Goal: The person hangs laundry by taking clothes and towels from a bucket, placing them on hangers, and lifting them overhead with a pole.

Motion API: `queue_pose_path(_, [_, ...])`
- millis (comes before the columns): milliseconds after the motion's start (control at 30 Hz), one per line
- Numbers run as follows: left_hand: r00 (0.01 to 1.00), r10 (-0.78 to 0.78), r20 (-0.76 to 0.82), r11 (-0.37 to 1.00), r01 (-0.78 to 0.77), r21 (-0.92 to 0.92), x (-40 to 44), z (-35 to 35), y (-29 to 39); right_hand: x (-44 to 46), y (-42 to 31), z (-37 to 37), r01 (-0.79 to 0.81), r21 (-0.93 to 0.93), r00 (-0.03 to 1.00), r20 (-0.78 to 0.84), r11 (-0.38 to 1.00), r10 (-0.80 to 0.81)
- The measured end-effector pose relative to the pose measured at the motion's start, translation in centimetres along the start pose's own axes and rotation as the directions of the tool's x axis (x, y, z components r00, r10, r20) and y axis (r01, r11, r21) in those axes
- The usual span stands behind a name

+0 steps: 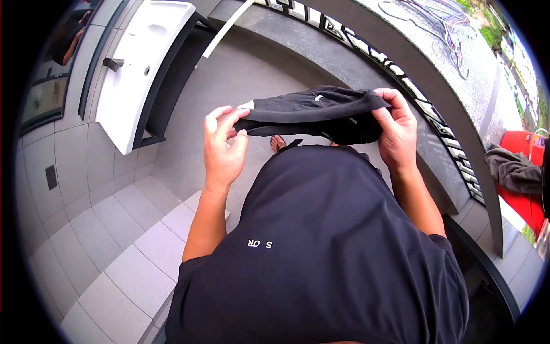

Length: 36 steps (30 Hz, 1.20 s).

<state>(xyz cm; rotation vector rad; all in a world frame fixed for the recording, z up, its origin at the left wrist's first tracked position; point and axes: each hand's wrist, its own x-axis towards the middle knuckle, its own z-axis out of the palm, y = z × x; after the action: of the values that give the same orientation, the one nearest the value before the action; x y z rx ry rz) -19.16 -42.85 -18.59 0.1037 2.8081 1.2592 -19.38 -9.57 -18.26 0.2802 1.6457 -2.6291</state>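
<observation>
A black garment (321, 109) is stretched out between both hands, in front of my body. Its banded edge runs from one hand to the other, and the opening below the band shows dark inside. My left hand (225, 146) pinches the garment's left end, where a small white tag shows by the fingertips. At the right end my right hand (395, 127) grips the band between thumb and fingers. Small white marks are visible on the fabric.
A white sink (134, 63) with a dark faucet (113, 63) is at the upper left. Hangers (447, 28) lie on the ledge at the upper right. A red object (518, 195) with grey cloth (515, 169) stands at the far right.
</observation>
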Motion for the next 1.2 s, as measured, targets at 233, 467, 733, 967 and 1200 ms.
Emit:
queue_pose_path(233, [0.925,0.317,0.208,0.946,-0.291,-0.145,4.6,8.4,3.4,2.3,-1.6,6.1,0.762,-0.59,0.647,0.676,0.268,-0.353])
queue_pose_path(467, [0.892,0.44,-0.108,0.864,-0.453,-0.221,6.3,3.6,5.5,4.8,-0.2,-1.8,0.643,-0.698,0.544,0.706,-0.315,-0.454])
queue_pose_path(733, [0.964,-0.264,-0.017,0.384,0.089,-0.919,5.2,1.5,7.1,6.2,8.1,-5.8,0.642,-0.751,0.658,0.644,-0.157,-0.389])
queue_pose_path(967, [0.969,-0.24,-0.052,0.429,0.058,-0.901,5.9,-1.8,1.7,7.9,5.1,-5.3,-0.288,-0.807,0.918,-0.079,0.516,0.39])
queue_pose_path(1200, [0.909,-0.227,-0.35,0.788,-0.04,-0.615,7.3,-1.1,-1.1,7.4,-0.5,-3.0,-0.142,0.195,0.99,0.035,0.97,0.138])
